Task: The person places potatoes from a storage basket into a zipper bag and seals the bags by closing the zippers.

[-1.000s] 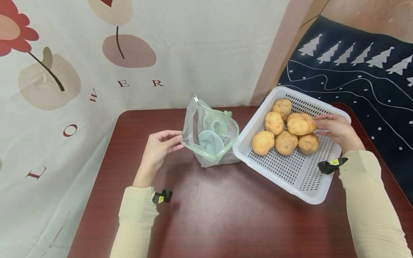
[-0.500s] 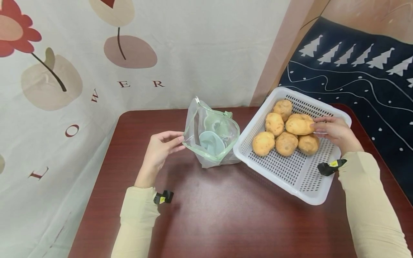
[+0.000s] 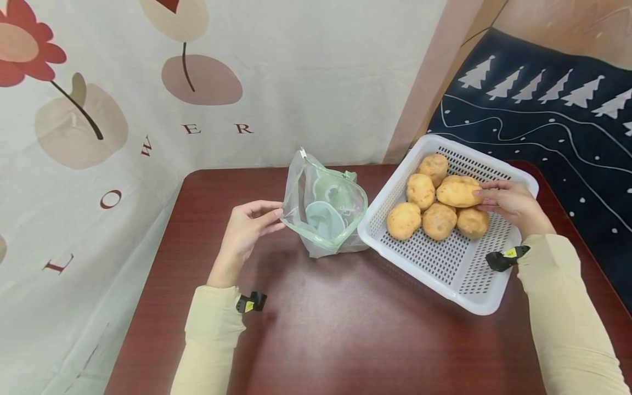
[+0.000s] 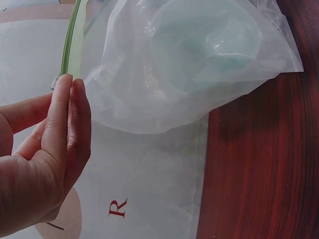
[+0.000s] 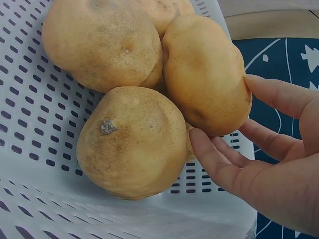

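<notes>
My left hand (image 3: 249,233) pinches the green zip edge of a translucent zip bag (image 3: 316,241) between thumb and fingertips. The bag stands with its mouth wide, and a pale blue rounded shape (image 3: 323,219) shows inside. In the left wrist view, the bag's cloudy side (image 4: 144,112) hangs right of my hand (image 4: 55,144). My right hand (image 3: 513,206) holds the right end of a smooth yellow potato (image 3: 456,194) on top of the others. In the right wrist view, the fingers lie along this potato's (image 5: 207,74) side, with the thumb at its lower end.
A white perforated basket (image 3: 474,288) holds several potatoes, including a browner potato (image 3: 439,222), and stands right beside the bag. Both are on a dark red wooden table (image 3: 345,329). A printed curtain (image 3: 316,82) hangs behind, and dark tree-patterned cloth (image 3: 543,126) lies beyond the basket.
My right fingers have closed in on the top potato, reaching further over its end, and it has tilted slightly. My left hand keeps its hold on the bag's edge.
</notes>
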`<state>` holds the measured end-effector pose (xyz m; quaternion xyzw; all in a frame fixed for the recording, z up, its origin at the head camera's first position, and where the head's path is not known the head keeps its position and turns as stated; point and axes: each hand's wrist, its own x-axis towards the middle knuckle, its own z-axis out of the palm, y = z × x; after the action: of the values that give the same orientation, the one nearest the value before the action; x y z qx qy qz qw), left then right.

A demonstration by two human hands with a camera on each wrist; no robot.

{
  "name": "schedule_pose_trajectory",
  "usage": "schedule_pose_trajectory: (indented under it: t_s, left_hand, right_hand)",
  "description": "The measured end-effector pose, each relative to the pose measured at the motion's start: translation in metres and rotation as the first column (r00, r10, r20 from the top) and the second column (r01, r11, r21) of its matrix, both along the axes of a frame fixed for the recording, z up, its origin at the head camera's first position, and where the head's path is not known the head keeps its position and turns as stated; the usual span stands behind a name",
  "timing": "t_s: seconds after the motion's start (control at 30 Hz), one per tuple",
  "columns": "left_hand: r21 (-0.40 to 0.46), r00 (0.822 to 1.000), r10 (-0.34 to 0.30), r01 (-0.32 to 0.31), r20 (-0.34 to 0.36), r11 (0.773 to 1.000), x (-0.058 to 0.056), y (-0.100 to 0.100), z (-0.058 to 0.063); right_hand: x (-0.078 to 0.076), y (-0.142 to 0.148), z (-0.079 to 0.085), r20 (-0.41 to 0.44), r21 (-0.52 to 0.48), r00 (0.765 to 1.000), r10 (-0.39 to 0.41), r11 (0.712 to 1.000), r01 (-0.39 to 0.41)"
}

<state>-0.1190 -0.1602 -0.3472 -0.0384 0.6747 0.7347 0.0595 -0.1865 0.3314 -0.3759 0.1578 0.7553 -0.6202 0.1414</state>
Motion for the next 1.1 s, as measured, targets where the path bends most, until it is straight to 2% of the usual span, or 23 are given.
schedule_pose_trajectory:
  t_s: [0.2, 0.33, 0.47, 0.63, 1.1]
  left_hand:
    - [-0.009, 1.0, -0.004, 0.004, 0.011, 1.0, -0.001, 0.001, 0.0]
    - [-0.004, 1.0, -0.006, 0.006, 0.018, 1.0, -0.001, 0.003, 0.001]
    - [-0.003, 1.0, -0.007, 0.007, 0.027, 1.0, -0.002, 0.004, 0.001]
    - [-0.004, 0.999, -0.008, 0.008, 0.032, 1.0, -0.003, 0.005, 0.0]
    - [0.001, 0.999, -0.01, 0.01, 0.031, 1.0, -0.004, 0.006, 0.0]
  right_hand:
    - [0.001, 0.0, 0.001, -0.036, 0.024, 0.999, -0.019, 1.0, 0.02]
    - [0.002, -0.001, 0.003, -0.047, -0.021, 0.998, -0.04, 0.999, 0.039]
    - [0.002, -0.002, 0.007, -0.06, -0.006, 0.998, -0.021, 1.0, 0.02]
    - [0.001, -0.006, 0.017, -0.091, -0.005, 0.996, 0.004, 1.0, -0.005]
    - [-0.005, -0.03, 0.051, -0.183, 0.106, 0.981, 0.067, 0.993, -0.048]
